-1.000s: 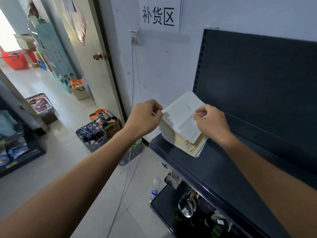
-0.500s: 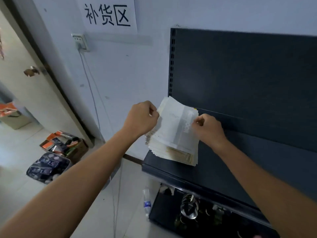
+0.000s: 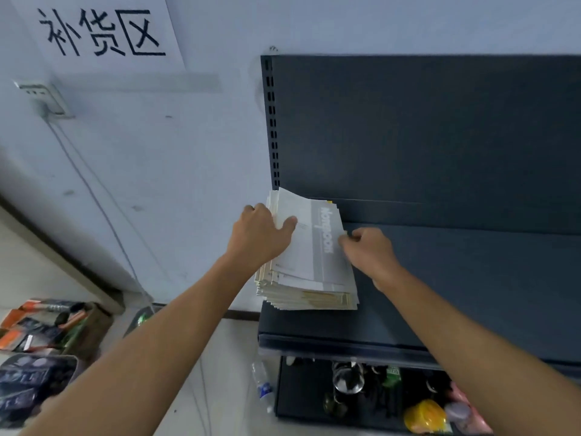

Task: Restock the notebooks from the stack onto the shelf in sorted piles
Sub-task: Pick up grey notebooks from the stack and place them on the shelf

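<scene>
On one shelf (image 3: pixel 471 278), left grip (image 3: pixel 261 237) and right grip (image 3: pixel 367 250) hold one stack (image 3: pixel 314 278)

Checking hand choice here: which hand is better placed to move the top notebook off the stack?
Right, probably. The right hand pinches the top notebook at its right edge, beside bare shelf; the left hand grips the stack at its left side, steadying it.

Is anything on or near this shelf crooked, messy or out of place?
Yes. The notebook stack at the left end of the shelf is untidy: its edges are fanned, not flush. The left hand grips its left side, the right hand pinches its right edge. A plastic bottle is on the floor below.
</scene>
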A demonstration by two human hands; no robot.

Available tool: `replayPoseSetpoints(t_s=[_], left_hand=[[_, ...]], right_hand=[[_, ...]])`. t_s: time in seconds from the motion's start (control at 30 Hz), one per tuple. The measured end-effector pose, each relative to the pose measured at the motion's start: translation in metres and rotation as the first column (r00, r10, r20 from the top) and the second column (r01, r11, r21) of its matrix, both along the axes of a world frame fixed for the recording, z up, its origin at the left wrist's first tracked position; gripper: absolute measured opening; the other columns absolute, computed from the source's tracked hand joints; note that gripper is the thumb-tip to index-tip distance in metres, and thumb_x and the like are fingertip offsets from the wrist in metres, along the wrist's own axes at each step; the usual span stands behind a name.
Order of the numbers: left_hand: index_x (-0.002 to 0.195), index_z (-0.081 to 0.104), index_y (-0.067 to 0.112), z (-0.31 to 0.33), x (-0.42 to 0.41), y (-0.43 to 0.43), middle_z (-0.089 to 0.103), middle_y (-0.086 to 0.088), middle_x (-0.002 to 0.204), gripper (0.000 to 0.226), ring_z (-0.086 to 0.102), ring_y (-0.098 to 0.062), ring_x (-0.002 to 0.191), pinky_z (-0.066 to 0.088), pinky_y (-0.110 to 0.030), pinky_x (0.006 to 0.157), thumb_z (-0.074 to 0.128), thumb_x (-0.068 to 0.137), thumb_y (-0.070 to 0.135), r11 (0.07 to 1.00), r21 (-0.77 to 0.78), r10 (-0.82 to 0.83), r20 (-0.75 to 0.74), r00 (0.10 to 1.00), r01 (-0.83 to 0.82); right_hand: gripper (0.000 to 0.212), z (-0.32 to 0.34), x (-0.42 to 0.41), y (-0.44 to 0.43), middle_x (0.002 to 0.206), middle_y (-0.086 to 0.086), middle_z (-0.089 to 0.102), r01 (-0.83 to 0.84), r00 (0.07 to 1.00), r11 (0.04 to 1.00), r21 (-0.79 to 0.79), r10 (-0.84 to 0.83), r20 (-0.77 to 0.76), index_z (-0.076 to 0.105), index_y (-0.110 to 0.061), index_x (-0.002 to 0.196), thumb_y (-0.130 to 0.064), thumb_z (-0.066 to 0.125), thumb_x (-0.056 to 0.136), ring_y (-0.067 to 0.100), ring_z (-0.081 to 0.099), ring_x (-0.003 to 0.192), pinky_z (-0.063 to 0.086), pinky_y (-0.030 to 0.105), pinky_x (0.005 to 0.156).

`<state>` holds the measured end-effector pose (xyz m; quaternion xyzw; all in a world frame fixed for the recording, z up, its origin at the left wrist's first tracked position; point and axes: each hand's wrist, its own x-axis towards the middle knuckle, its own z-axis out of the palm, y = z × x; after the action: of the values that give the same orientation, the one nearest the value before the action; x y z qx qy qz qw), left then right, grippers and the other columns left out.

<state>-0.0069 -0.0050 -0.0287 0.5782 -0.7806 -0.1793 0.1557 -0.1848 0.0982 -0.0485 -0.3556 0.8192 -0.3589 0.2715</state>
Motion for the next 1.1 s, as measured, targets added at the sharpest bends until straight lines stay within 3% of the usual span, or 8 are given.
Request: replayPoseSetpoints(t_s=[0.1, 0.27, 0.47, 0.67, 0.87, 1.0, 1.03, 1.1], left_hand=[[0.107, 0.056, 0.004, -0.001, -0.005, -0.004, 0.055, -0.009, 0.110, 0.058, 0.057, -0.030, 0.099, 0.040, -0.035, 0.075, 0.056, 0.092, 0.060, 1.000, 0.000, -0.003, 0.023, 1.000, 0.003], [0.099, 0.055, 0.005, 0.002, -0.003, -0.005, 0.058, -0.008, 0.100, 0.041, 0.057, -0.025, 0.084, 0.041, -0.031, 0.064, 0.063, 0.091, 0.045, 1.000, 0.014, 0.006, 0.078, 0.997, -0.007], [0.076, 0.051, 0.007, 0.006, 0.003, -0.008, 0.059, -0.005, 0.076, 0.023, 0.052, -0.019, 0.061, 0.039, -0.027, 0.049, 0.062, 0.087, 0.024, 0.998, 0.064, 0.021, 0.045, 0.999, -0.024], [0.077, 0.049, 0.008, 0.009, 0.007, -0.011, 0.062, -0.006, 0.080, 0.024, 0.059, -0.026, 0.074, 0.036, -0.027, 0.052, 0.064, 0.087, 0.024, 0.986, 0.161, 0.043, -0.032, 0.999, -0.037], [0.078, 0.046, 0.011, 0.010, 0.007, -0.013, 0.052, -0.004, 0.077, 0.028, 0.050, -0.022, 0.067, 0.039, -0.030, 0.059, 0.065, 0.086, 0.031, 0.970, 0.235, 0.085, -0.079, 0.993, -0.064], [0.077, 0.045, 0.012, 0.010, 0.012, -0.014, 0.052, -0.002, 0.081, 0.029, 0.049, -0.018, 0.065, 0.042, -0.029, 0.060, 0.059, 0.088, 0.034, 0.964, 0.259, 0.101, -0.120, 0.988, -0.067], [0.083, 0.048, 0.009, 0.010, 0.014, -0.014, 0.055, -0.003, 0.086, 0.028, 0.050, -0.018, 0.066, 0.043, -0.029, 0.060, 0.058, 0.089, 0.034, 0.963, 0.265, 0.099, -0.143, 0.985, -0.058], [0.102, 0.052, 0.003, 0.012, 0.017, -0.013, 0.061, -0.006, 0.095, 0.032, 0.057, -0.018, 0.071, 0.044, -0.027, 0.057, 0.056, 0.092, 0.033, 0.960, 0.278, 0.090, -0.201, 0.975, -0.032]], right_hand=[[0.035, -0.002, 0.006, -0.007, 0.090, 0.017, 0.071, -0.055, 0.998, 0.998, 0.013, 0.056, -0.015, 0.068, 0.007, 0.095, -0.027, 0.058, 0.093, 0.032, 0.068, 0.088, 0.053, 0.038, 0.070], [0.040, -0.003, 0.020, -0.007, 0.084, 0.017, 0.055, -0.152, 0.940, 0.986, 0.063, 0.164, -0.300, 0.046, -0.007, 0.063, -0.027, 0.053, 0.097, 0.034, 0.057, 0.089, 0.043, 0.036, 0.072], [0.038, -0.007, 0.041, -0.003, 0.116, 0.011, 0.046, -0.180, 0.810, 0.970, 0.162, 0.239, -0.536, 0.062, -0.007, 0.098, -0.039, 0.041, 0.102, 0.029, 0.037, 0.118, 0.046, 0.039, 0.094], [0.039, -0.007, 0.041, -0.002, 0.119, 0.010, 0.048, -0.193, 0.810, 0.967, 0.167, 0.253, -0.529, 0.065, -0.011, 0.105, -0.043, 0.042, 0.102, 0.028, 0.037, 0.117, 0.043, 0.040, 0.098], [0.037, -0.010, 0.040, -0.002, 0.119, 0.008, 0.047, -0.244, 0.852, 0.961, 0.129, 0.276, -0.444, 0.066, -0.012, 0.107, -0.043, 0.047, 0.099, 0.028, 0.036, 0.117, 0.042, 0.041, 0.099], [0.031, -0.008, 0.039, -0.007, 0.091, 0.009, 0.049, -0.221, 0.934, 0.975, 0.022, 0.218, -0.282, 0.048, -0.018, 0.066, -0.031, 0.052, 0.093, 0.031, 0.042, 0.097, 0.039, 0.037, 0.086], [0.035, -0.008, 0.038, -0.008, 0.082, 0.007, 0.045, -0.203, 0.950, 0.979, -0.014, 0.193, -0.245, 0.040, -0.019, 0.060, -0.028, 0.052, 0.091, 0.030, 0.040, 0.088, 0.037, 0.034, 0.078], [0.030, -0.007, 0.034, -0.010, 0.078, 0.007, 0.049, -0.166, 0.971, 0.986, -0.033, 0.158, -0.178, 0.050, -0.015, 0.064, -0.028, 0.053, 0.090, 0.030, 0.044, 0.085, 0.040, 0.033, 0.075]])
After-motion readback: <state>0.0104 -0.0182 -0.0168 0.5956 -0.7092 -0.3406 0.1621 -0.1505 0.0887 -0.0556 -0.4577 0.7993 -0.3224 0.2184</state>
